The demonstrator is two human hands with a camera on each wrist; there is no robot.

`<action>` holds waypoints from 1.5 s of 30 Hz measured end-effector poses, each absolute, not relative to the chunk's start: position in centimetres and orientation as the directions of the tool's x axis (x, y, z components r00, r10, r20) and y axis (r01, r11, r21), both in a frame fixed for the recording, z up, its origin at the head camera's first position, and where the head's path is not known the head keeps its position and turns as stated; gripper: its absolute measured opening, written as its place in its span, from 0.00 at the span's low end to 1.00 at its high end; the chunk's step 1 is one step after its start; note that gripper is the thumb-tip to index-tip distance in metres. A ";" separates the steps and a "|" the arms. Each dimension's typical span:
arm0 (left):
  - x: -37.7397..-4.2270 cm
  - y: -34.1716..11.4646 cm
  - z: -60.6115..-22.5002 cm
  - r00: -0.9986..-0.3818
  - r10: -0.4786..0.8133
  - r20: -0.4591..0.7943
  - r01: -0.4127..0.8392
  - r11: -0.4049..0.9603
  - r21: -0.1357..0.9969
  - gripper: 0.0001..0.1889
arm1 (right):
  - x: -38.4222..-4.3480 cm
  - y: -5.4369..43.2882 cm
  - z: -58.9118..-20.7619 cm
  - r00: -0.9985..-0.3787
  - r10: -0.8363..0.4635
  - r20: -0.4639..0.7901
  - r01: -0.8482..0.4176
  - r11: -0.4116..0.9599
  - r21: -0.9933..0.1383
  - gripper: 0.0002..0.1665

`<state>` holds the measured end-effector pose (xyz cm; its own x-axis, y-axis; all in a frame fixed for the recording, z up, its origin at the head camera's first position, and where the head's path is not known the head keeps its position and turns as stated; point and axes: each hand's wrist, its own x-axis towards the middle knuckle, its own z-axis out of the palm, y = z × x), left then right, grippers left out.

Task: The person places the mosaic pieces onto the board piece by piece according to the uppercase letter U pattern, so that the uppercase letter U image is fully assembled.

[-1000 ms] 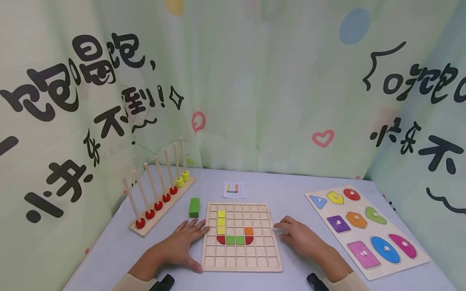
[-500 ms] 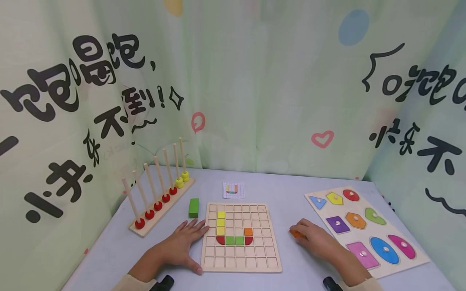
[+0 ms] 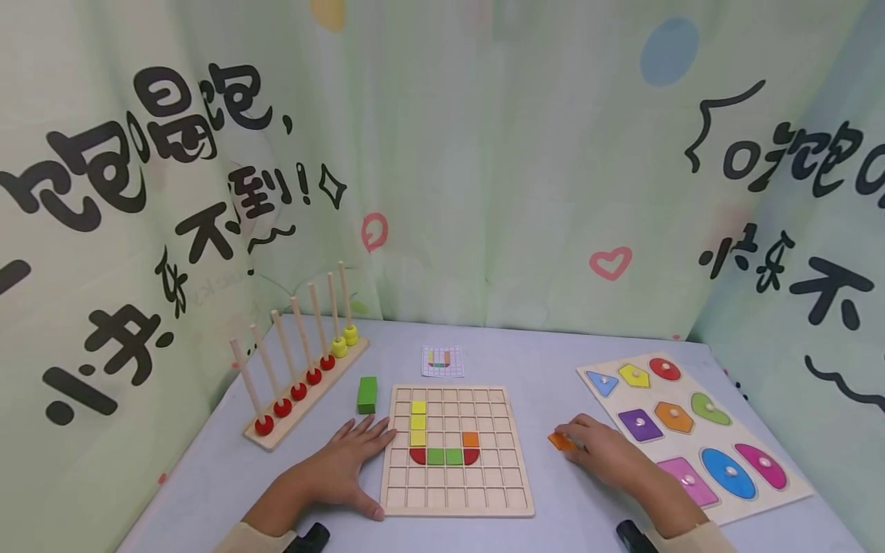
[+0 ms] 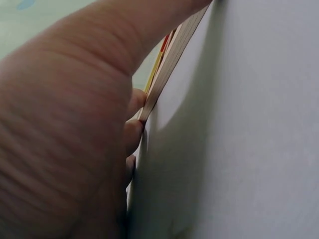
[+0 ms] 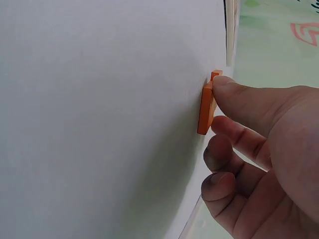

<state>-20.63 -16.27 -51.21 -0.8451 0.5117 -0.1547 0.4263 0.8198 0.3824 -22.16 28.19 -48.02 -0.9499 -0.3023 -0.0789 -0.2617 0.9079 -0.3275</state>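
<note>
A wooden grid board [image 3: 484, 499] lies on the table with yellow, red, green and orange tiles forming a U in its squares. My left hand [image 3: 339, 468] is spread flat at the board's left edge, its thumb and fingertips touching the side; in the left wrist view the fingers meet the board's edge [image 4: 172, 57]. To the right of the board, my right hand [image 3: 604, 453] pinches an orange tile [image 5: 205, 110] between thumb and index finger, low at the table. A second orange piece [image 5: 216, 73] shows just past the thumb tip in the right wrist view.
A green block [image 3: 367, 395] stands by the board's upper left corner. A small pattern card [image 3: 442, 372] lies behind the board. The peg rack [image 3: 332, 376] with red and yellow beads is at left; a shape puzzle board [image 3: 712, 522] lies at right, partly under the right forearm.
My right hand has moved right, away from the board's right edge, and now has an orange tile at its fingertips. The left hand stays in place.
</note>
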 end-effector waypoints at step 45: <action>-20.8 -16.4 -51.2 -0.838 0.520 -0.165 0.423 0.810 0.406 0.65 | -21.0 29.6 -48.0 -0.954 -0.296 -0.056 -0.262 0.909 -0.325 0.16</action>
